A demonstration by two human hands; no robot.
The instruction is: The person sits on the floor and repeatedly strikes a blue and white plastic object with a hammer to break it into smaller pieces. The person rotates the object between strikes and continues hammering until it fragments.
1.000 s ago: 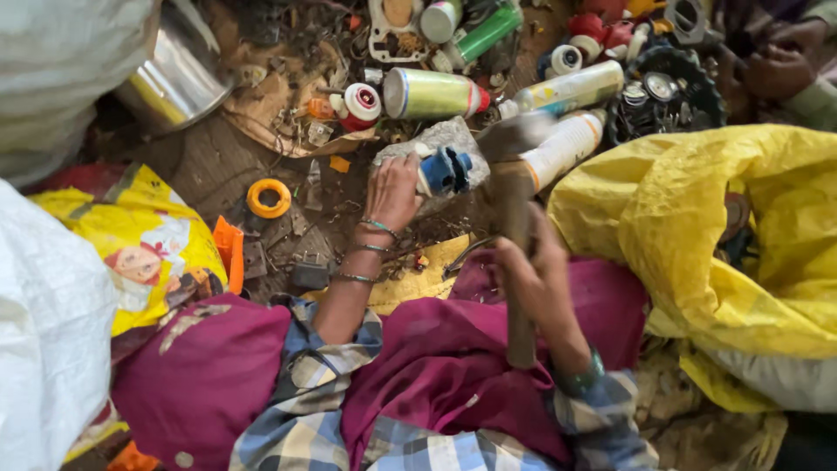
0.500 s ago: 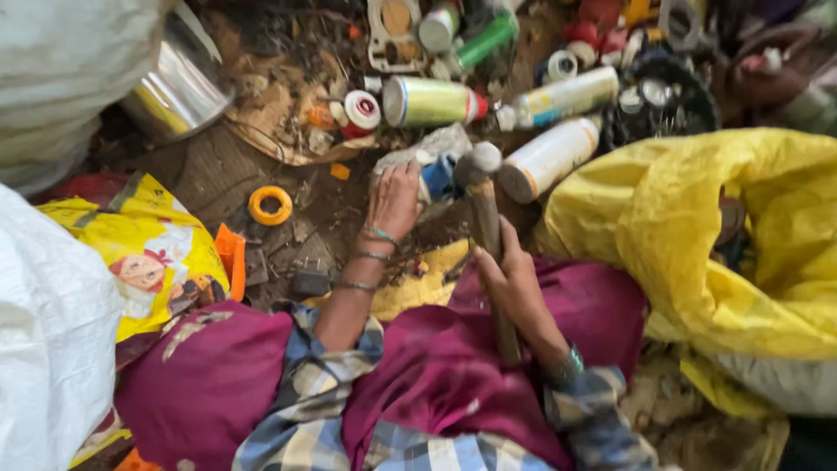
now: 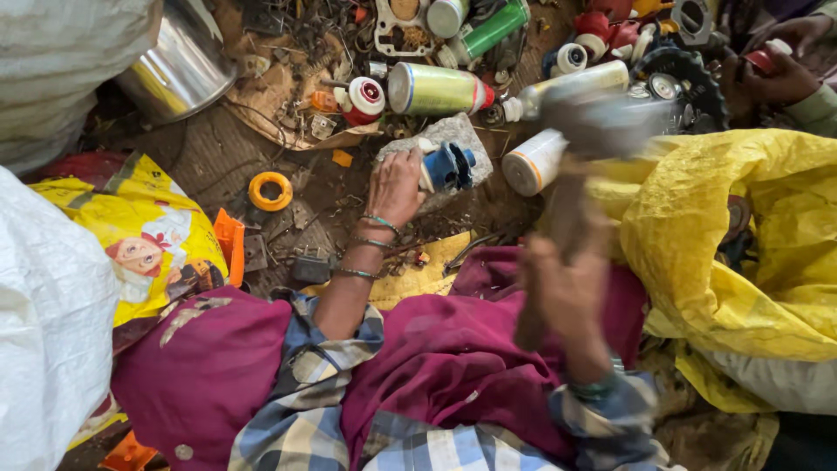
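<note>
My left hand (image 3: pixel 394 187), with bangles at the wrist, presses a small blue can-like piece (image 3: pixel 449 167) down on a grey stone (image 3: pixel 453 133). My right hand (image 3: pixel 567 288) grips the wooden handle of a hammer (image 3: pixel 600 122). The hammer head is blurred, up and to the right of the blue piece and apart from it. Maroon cloth covers my lap between the two arms.
Spray cans (image 3: pixel 436 87), caps, a black gear wheel (image 3: pixel 689 78) and scrap lie beyond the stone. A steel pot (image 3: pixel 179 65) stands at the back left, an orange ring (image 3: pixel 269 190) on the ground. A yellow sack (image 3: pixel 741 227) lies right, a white sack (image 3: pixel 44 305) left. Another person's hand (image 3: pixel 776 74) is at top right.
The hammer head was down beside the blue piece half a second ago; it has since swung up and to the right. My left hand has stayed on the blue piece.
</note>
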